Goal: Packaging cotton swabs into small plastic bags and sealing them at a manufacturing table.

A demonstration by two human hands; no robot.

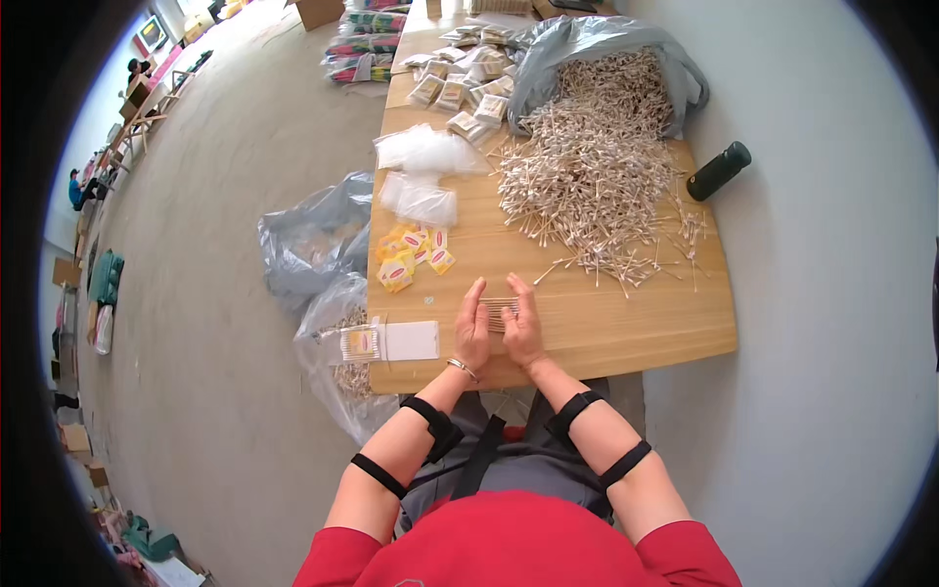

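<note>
Near the table's front edge, my left hand (pixel 473 328) and my right hand (pixel 522 328) face each other with a bundle of cotton swabs (pixel 497 314) pressed between them. The swabs lie crosswise, side by side, and the palms cover their ends. Left of my left hand, a clear bag with cotton swabs and a yellow card (pixel 361 342) rests by a white flat piece (pixel 412 340). Beyond my hands, a large heap of loose cotton swabs (pixel 587 186) spills from a grey plastic bag (pixel 548 73).
Yellow printed cards (pixel 411 256) and clear empty bags (pixel 421 176) lie along the table's left side. Filled swab packets (pixel 460 83) pile up behind them. A dark green bottle (pixel 719 171) stands by the wall at right. Plastic bags (pixel 318 245) sit on the floor at left.
</note>
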